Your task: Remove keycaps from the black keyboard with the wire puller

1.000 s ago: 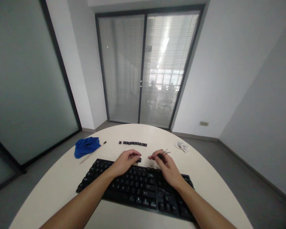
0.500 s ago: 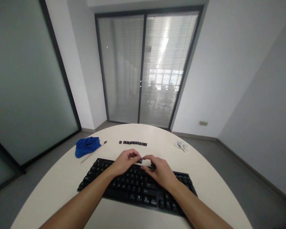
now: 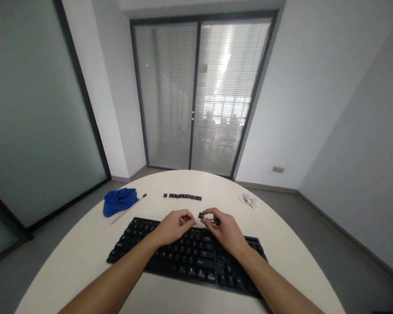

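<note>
Black plastic keycap (image 3: 201,215) noted, through the head camera, pinched between thumb and forefinger of the right hand (image 3: 227,229), raised above the far edge of the keyboard (image 3: 190,257). Half a second ago I had it at the left fingertips with the right fingers meeting it; the left hand (image 3: 174,227) now stands clear, a narrow gap between it and the keycap. I judge the handover complete and the piece under right-hand control alone. Right fingers are closed on the keycap at its right side; a small dark tool (image 3: 218,222) sits within the same grip, its form mostly hidden. Left fingers are curled with the tips nearly meeting; I cannot tell whether anything lies between them. Orientation: the keycap's marked top faces up and towards me, slightly turned; the outline is near square, so I record no clear long axis, and the marking is illegible. The keyboard's long axis runs left to right across the worktop (image 3: 314,283), its right end nearer me, spacebar side towards me. Beyond it, the row of keycaps (image 3: 184,196) lies roughly crosswise, the leftmost set slightly apart.
</note>
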The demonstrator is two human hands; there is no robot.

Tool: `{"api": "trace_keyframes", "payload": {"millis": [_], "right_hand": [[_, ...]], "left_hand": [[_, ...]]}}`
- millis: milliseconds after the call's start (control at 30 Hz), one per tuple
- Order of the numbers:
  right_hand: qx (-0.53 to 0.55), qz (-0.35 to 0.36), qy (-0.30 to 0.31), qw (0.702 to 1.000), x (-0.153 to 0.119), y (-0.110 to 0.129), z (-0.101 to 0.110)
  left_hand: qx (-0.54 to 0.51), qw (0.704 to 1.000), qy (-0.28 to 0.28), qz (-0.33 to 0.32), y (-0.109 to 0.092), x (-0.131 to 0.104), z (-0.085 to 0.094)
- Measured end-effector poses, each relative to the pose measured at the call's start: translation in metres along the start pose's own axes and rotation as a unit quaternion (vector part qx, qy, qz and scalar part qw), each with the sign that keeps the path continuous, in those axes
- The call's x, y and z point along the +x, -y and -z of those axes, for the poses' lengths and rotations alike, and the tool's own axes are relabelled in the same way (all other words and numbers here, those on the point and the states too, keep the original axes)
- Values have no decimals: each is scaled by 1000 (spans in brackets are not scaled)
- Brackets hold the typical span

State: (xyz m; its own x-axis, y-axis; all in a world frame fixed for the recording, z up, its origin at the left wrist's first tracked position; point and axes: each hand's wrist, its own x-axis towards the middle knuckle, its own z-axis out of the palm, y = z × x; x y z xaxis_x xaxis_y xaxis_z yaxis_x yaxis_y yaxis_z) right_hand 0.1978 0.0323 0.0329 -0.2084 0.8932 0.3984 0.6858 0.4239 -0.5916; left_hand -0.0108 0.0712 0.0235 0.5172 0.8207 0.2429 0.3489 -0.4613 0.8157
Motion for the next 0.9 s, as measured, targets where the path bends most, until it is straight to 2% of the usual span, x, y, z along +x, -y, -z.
{"api": "trace_keyframes", "payload": {"millis": [167, 300, 400, 500, 667, 900], "right_hand": [[-38, -66, -24, 997, 8, -18, 12], [-72, -81, -30, 994, 21, -29, 18], [-111, -79, 0, 991, 34, -38, 19], [-149, -93, 35, 984, 50, -50, 16], [-167, -123, 35, 978, 71, -71, 6], [-159, -150, 36, 975, 90, -77, -11]], "left_hand": [[137, 989, 41, -43, -6, -7, 0], [172, 982, 54, -50, -7, -8, 1], [181, 980, 59, -59, -6, -8, 1], [185, 978, 60, -69, -6, -8, 2], [189, 978, 59, -73, -7, -9, 2], [195, 976, 66, -72, -5, -8, 1]]}}
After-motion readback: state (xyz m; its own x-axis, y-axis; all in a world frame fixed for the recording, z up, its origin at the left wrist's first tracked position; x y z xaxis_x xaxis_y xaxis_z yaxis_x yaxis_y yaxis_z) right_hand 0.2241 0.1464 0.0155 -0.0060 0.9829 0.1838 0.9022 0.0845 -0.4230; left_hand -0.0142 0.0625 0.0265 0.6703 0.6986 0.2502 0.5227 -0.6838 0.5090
